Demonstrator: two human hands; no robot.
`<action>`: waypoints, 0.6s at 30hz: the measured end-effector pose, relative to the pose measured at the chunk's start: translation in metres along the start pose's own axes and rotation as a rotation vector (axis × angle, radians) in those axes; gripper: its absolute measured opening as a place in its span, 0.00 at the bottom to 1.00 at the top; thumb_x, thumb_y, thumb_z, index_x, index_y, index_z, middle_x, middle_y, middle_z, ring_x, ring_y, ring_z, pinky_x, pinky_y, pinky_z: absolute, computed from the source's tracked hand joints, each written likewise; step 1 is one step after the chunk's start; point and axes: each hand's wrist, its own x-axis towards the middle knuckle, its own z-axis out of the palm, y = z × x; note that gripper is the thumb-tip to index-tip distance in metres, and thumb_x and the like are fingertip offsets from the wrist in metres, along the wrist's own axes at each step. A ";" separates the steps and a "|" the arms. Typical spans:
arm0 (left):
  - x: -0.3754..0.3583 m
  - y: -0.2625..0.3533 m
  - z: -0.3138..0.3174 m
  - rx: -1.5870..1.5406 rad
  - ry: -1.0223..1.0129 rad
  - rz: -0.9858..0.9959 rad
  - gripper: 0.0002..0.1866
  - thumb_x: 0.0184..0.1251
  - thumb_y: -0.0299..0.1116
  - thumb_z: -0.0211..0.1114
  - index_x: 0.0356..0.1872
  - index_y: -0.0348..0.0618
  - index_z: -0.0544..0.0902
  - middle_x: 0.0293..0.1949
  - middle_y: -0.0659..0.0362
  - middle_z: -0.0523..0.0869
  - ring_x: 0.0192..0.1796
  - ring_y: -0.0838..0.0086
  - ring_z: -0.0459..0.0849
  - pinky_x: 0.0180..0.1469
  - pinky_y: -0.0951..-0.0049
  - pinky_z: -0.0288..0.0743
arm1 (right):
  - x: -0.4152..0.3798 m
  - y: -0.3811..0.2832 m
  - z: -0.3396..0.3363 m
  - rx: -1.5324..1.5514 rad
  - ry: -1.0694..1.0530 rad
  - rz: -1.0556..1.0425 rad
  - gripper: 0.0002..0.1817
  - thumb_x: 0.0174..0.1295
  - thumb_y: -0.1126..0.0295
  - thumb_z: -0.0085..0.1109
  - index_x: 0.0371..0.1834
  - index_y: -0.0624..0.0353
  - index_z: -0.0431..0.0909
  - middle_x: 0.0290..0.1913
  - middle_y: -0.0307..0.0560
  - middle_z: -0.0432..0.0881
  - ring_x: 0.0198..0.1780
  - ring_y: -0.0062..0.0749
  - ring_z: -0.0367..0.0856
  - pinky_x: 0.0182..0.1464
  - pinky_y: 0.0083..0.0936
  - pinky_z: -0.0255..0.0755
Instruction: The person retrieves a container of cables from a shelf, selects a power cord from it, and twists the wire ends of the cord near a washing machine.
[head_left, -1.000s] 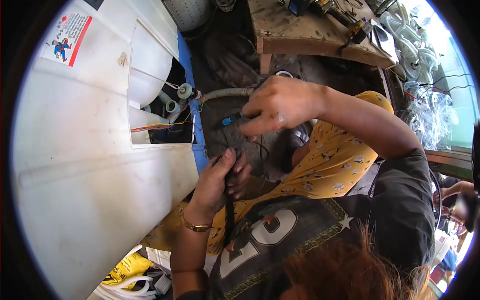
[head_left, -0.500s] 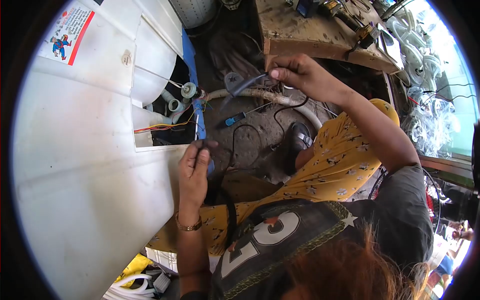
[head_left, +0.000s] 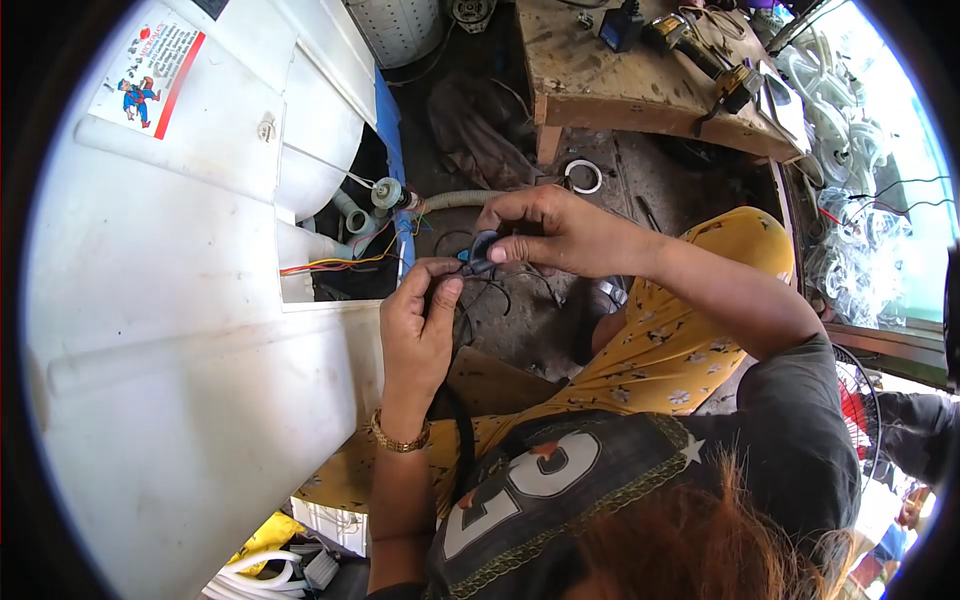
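Note:
My left hand [head_left: 418,318] pinches the end of a thin black cable [head_left: 503,296] in front of the white machine's opening. From the right, my right hand [head_left: 565,235] meets it, thumb and forefinger closed on a dark strip that looks like electrical tape [head_left: 483,248]. The strip touches or nearly touches the cable end; the fingers partly cover the contact. Red and yellow wires [head_left: 335,264] come out of the opening in the white plastic machine body [head_left: 180,300], left of my hands.
A wooden bench [head_left: 610,90] at the back carries a yellow-black power drill [head_left: 735,88] and a black adapter [head_left: 622,25]. A grey corrugated hose [head_left: 455,200] and a white ring [head_left: 583,177] lie on the floor. Plastic-wrapped hoses [head_left: 845,240] hang at right; a fan [head_left: 860,405] stands behind.
My right hand has come down and left, bringing the dark strip to my left hand. My left hand has moved slightly right and up with the cable. The view has shifted a little.

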 end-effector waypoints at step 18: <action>-0.013 0.023 -0.005 -0.046 0.021 -0.029 0.05 0.66 0.27 0.60 0.37 0.35 0.76 0.21 0.64 0.72 0.23 0.83 0.65 0.26 0.81 0.61 | 0.001 0.026 0.016 0.004 0.125 -0.522 0.04 0.59 0.80 0.58 0.32 0.66 0.72 0.39 0.50 0.79 0.38 0.30 0.82 0.38 0.24 0.78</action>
